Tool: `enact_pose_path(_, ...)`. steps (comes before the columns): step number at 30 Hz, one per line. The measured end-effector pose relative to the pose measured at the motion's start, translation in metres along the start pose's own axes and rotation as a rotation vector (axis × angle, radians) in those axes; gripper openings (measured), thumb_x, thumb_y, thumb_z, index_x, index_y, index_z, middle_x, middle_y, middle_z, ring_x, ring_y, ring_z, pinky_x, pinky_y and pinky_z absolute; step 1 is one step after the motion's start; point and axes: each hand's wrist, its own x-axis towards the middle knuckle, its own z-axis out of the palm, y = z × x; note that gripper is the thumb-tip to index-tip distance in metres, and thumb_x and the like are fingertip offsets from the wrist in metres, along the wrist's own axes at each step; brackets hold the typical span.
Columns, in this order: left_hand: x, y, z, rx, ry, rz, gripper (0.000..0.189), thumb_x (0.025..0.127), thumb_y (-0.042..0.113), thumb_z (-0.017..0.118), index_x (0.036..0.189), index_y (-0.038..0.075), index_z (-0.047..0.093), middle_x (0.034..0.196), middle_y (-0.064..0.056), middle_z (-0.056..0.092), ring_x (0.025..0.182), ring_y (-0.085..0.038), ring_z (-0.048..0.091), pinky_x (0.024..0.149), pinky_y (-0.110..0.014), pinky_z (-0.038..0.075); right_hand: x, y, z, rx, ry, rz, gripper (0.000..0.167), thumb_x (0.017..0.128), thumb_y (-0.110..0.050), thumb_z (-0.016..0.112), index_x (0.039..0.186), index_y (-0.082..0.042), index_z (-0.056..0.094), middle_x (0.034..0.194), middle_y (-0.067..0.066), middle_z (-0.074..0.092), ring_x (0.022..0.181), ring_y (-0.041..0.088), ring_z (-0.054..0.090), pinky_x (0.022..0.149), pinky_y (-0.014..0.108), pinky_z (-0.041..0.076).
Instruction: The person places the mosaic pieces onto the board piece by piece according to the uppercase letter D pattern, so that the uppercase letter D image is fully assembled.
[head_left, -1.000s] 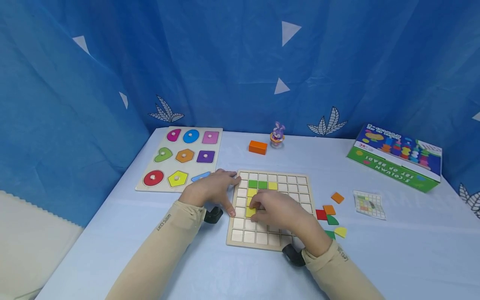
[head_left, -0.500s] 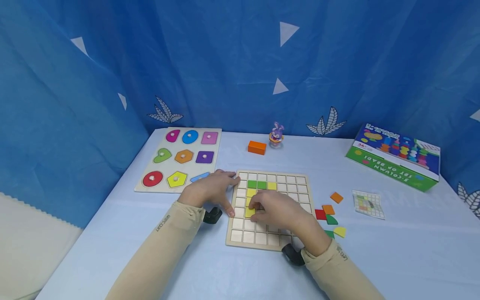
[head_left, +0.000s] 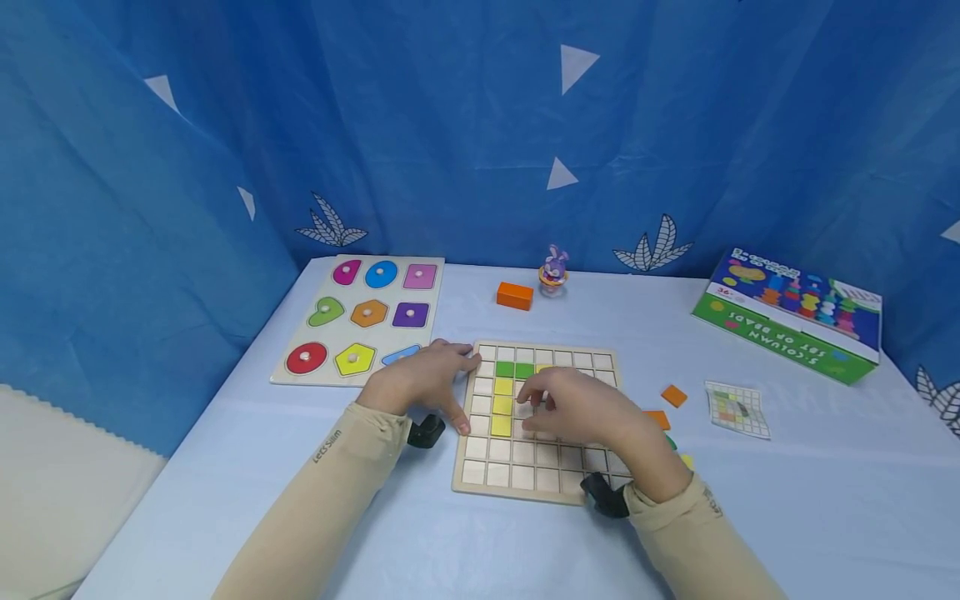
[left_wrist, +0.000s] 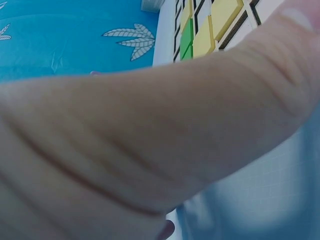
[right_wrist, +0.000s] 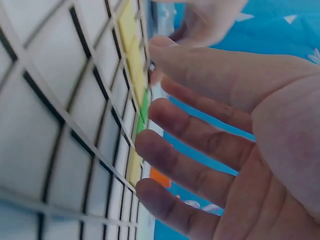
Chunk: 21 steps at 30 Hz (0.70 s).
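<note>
A wooden grid board (head_left: 483, 490) lies at the middle of the table. Two green tiles (head_left: 514, 370) sit side by side in its upper part, and yellow square tiles (head_left: 502, 405) run down a column below them. Another yellow tile beside the green ones is partly hidden by the right hand. My left hand (head_left: 423, 375) rests along the board's left edge, thumb and fingers spread. Over the board's middle hovers my right hand (head_left: 581, 406), fingers loosely bent, with nothing between them; the right wrist view shows its fingers (right_wrist: 195, 145) apart from the thumb.
Loose orange tiles (head_left: 674, 396), with green and yellow pieces partly behind the right arm, lie right of the board. Further right are a pattern card (head_left: 738, 409) and a toy box (head_left: 787, 312). A shape puzzle (head_left: 360, 321), orange block (head_left: 514, 296) and purple rabbit figure (head_left: 554, 265) stand behind.
My right hand has left the lowest yellow tile and moved right and slightly up, uncovering the yellow column. The left hand stays in place.
</note>
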Motion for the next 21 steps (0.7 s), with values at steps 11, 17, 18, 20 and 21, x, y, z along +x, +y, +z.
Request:
enact_pose_path(11, 0.0, 0.0, 0.001, -0.008, 0.003, 0.002, 0.111, 0.059, 0.049, 0.096, 0.155, 0.026, 0.043, 0.163, 0.001, 0.031, 0.147, -0.027, 0.027, 0.113, -0.051, 0.036, -0.01, 0.016, -0.023, 0.04, -0.015, 0.05, 0.032, 0.087, -0.021, 0.082, 0.116, -0.013, 0.073, 0.099, -0.001, 0.065, 0.09, 0.018, 0.059, 0.072, 0.031, 0.054)
enact_pose_path(17, 0.0, -0.001, 0.001, -0.008, 0.004, 0.007, 0.111, 0.059, 0.049, 0.096, 0.155, 0.026, 0.043, 0.163, 0.001, 0.032, 0.147, -0.026, 0.027, 0.112, -0.05, 0.037, -0.017, 0.024, -0.034, 0.04, -0.02, 0.082, 0.034, 0.087, -0.023, 0.081, 0.119, -0.013, 0.071, 0.104, 0.002, 0.066, 0.098, 0.022, 0.06, 0.078, 0.034, 0.056)
enact_pose_path(18, 0.001, -0.001, 0.001, -0.008, 0.005, 0.008, 0.111, 0.059, 0.049, 0.096, 0.155, 0.026, 0.044, 0.162, 0.001, 0.032, 0.147, -0.026, 0.027, 0.112, -0.05, 0.038, -0.018, 0.026, -0.036, 0.042, -0.022, 0.092, 0.035, 0.087, -0.023, 0.081, 0.12, -0.012, 0.071, 0.105, 0.002, 0.066, 0.099, 0.023, 0.06, 0.079, 0.035, 0.057)
enact_pose_path(20, 0.001, -0.001, 0.001, -0.009, 0.005, 0.008, 0.111, 0.059, 0.049, 0.096, 0.155, 0.026, 0.044, 0.162, 0.001, 0.032, 0.147, -0.026, 0.027, 0.112, -0.05, 0.038, -0.02, 0.028, -0.04, 0.055, -0.029, 0.122, 0.039, 0.087, -0.024, 0.082, 0.122, -0.012, 0.07, 0.107, 0.003, 0.066, 0.101, 0.024, 0.059, 0.081, 0.037, 0.057)
enact_pose_path(21, 0.001, -0.001, 0.001, -0.009, 0.004, 0.007, 0.111, 0.059, 0.049, 0.096, 0.155, 0.026, 0.043, 0.163, 0.001, 0.032, 0.147, -0.026, 0.027, 0.112, -0.05, 0.037, -0.022, 0.03, -0.042, 0.061, -0.032, 0.135, 0.041, 0.087, -0.024, 0.082, 0.123, -0.012, 0.069, 0.108, 0.004, 0.066, 0.102, 0.024, 0.059, 0.082, 0.038, 0.057)
